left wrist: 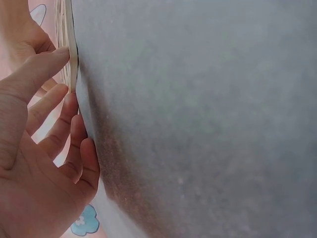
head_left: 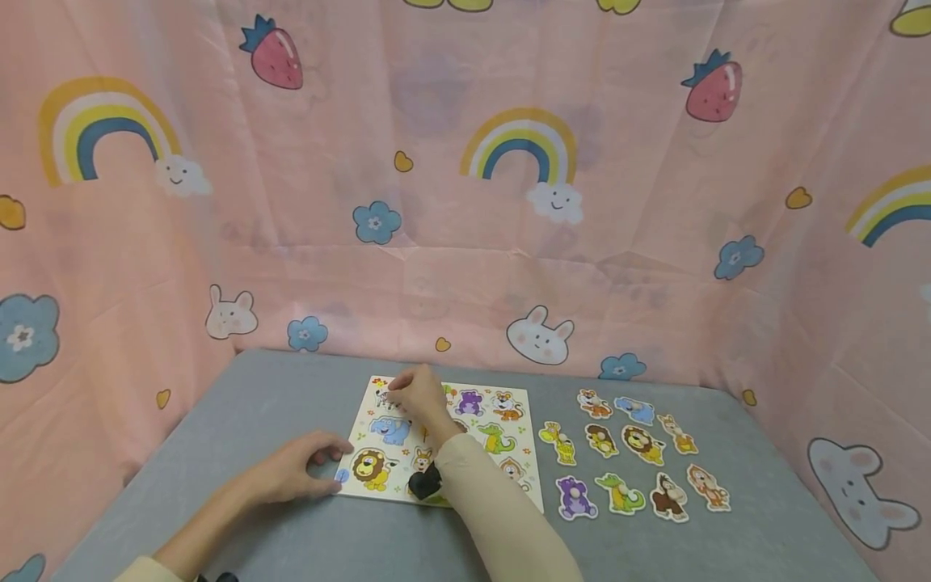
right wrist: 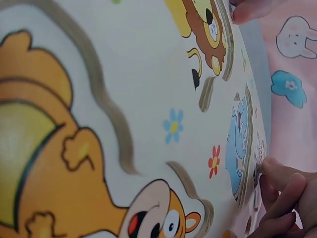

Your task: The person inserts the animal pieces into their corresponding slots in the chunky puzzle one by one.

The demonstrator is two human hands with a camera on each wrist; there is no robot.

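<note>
White puzzle board (head_left: 522,432) is lying on grey table (head_left: 291,396); the left hand (head_left: 294,470), relaxed, is touching its edge, the right hand (head_left: 420,402) is pinching a zebra piece (head_left: 383,398).

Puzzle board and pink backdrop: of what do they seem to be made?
Puzzle board: probably wood or fibreboard, with a smooth printed face; its cut recess edges look plain brown. Pink backdrop: most likely thin cloth, mostly matte; creases and soft folds show, though plastic sheeting is possible.
</note>
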